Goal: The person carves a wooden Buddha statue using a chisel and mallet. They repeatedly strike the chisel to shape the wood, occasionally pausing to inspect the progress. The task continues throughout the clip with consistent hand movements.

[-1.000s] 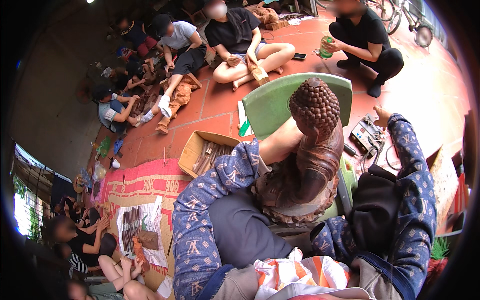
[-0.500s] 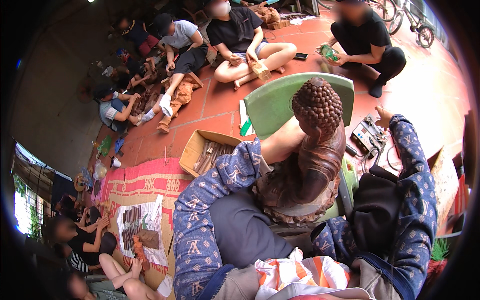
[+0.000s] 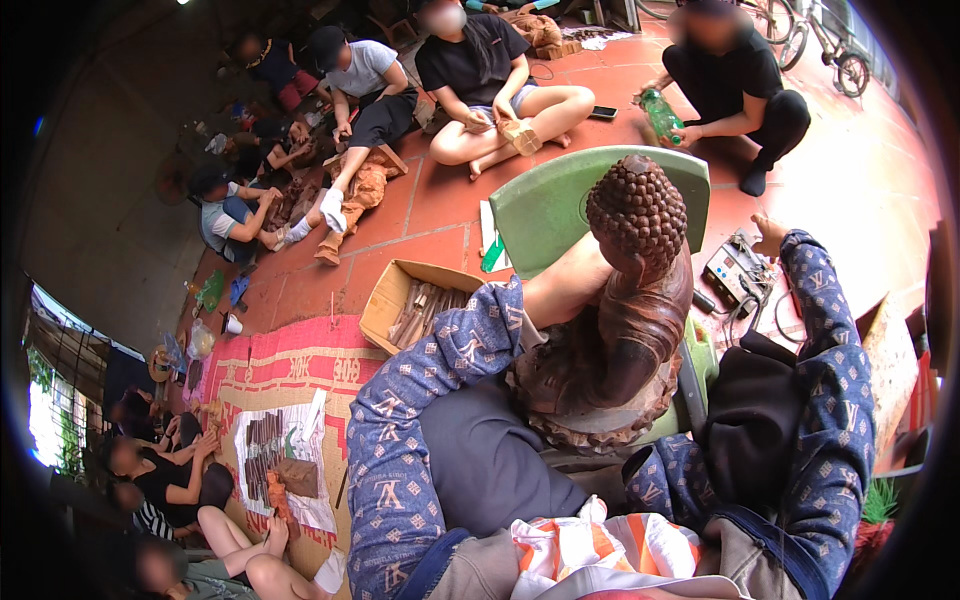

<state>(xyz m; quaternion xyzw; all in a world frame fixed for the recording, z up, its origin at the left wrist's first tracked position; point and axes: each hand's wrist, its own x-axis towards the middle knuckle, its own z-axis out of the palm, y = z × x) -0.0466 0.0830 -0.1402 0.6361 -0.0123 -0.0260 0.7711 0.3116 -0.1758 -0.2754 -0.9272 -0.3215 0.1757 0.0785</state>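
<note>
A dark brown carved wooden statue with a knobbed head stands upright between my legs, before a green plastic chair. My left hand reaches behind the statue's head and shoulder; its fingers are hidden there, so its hold cannot be seen. To the right, my right hand is stretched out beside a grey control box with knobs and cables. Its visible fingers are apart with nothing seen in them. A black cylindrical handle lies between the box and the statue.
A cardboard box of chisel-like tools stands left of my arm. Tools and a small carved figure lie on a white sheet over the patterned mat. Several people sit around; one holds a green bottle.
The person at the far right has turned the green bottle more upright. The seated person in black has shifted a hand by a wooden block. My hands and the statue stay nearly still.
</note>
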